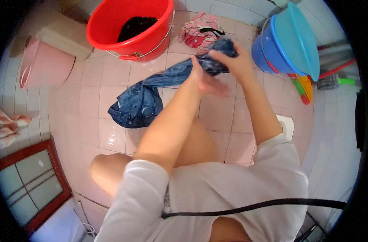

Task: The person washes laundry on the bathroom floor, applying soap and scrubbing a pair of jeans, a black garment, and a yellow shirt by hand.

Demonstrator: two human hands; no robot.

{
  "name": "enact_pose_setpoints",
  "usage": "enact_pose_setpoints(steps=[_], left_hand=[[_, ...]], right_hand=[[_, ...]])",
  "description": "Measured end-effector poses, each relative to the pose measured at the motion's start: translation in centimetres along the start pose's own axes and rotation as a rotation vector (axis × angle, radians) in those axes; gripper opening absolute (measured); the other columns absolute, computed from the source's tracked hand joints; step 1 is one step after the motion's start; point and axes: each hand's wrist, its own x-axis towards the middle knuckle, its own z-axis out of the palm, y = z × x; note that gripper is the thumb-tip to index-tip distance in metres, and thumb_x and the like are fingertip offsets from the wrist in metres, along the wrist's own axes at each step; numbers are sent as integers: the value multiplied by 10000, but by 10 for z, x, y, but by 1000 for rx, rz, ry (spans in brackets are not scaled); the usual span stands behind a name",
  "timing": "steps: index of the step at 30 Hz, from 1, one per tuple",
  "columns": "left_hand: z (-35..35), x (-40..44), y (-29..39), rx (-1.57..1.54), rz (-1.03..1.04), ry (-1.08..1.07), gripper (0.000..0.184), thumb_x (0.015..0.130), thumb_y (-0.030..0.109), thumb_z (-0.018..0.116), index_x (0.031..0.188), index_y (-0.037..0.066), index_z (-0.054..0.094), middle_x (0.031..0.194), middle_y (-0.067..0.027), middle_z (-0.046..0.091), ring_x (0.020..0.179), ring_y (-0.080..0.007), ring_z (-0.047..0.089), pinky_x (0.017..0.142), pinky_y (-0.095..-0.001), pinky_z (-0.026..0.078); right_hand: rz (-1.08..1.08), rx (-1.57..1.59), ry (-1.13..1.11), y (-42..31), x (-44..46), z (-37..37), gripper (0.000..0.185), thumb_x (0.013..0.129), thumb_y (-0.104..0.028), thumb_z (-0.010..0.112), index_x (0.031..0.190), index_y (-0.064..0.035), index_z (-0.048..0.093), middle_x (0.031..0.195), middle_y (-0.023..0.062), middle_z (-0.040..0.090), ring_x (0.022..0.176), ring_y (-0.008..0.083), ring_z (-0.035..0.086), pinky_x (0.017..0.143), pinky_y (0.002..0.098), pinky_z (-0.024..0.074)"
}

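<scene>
A dark blue denim garment point(138, 104) lies spread at one end on the tiled floor, and its long narrow part stretches up to the right toward my hands. Its far end is bunched at my right hand point(238, 62), whose fingers curl around the cloth. My left hand point(206, 80) is beside the narrow part, thumb up against the denim, with its other fingers stretched out and blurred by motion. Behind the bunched end, a pink patterned cloth point(200, 30) with a black strip lies crumpled on the floor.
A red bucket point(151, 44) with dark contents stands at the back left. At the right are a blue bucket point(268, 48) with a teal basin point(299, 40) leaning on it, and a brush point(329, 82). A pink container point(46, 64) stands at the left wall.
</scene>
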Motion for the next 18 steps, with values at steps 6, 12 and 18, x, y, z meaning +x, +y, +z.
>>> enact_pose_setpoints(steps=[6, 12, 18], left_hand=[[-38, 54, -22, 223, 795, -411, 507, 923, 424, 408, 1303, 88, 432, 1218, -133, 545, 1129, -229, 521, 1005, -399, 374], [-10, 51, -25, -163, 454, -300, 354, 950, 356, 366, 1052, 75, 556, 1025, -110, 611, 935, -240, 612, 830, -398, 501], [-56, 81, 13, 143, 24, -1123, 328, 902, 398, 453, 913, 81, 540, 876, -96, 621, 761, -258, 644, 706, -412, 529]], right_hand=[[-249, -346, -14, 10, -73, 40, 389, 690, -305, 738, 898, 1, 619, 844, 173, 634, 734, 280, 616, 658, 368, 478], [-27, -520, 393, 24, -34, 33, 335, 737, -344, 663, 840, -27, 624, 766, 190, 620, 721, 352, 613, 611, 418, 468], [-78, -547, 124, 3, -75, 56, 378, 740, -391, 636, 901, -50, 649, 792, 194, 641, 730, 356, 628, 634, 416, 480]])
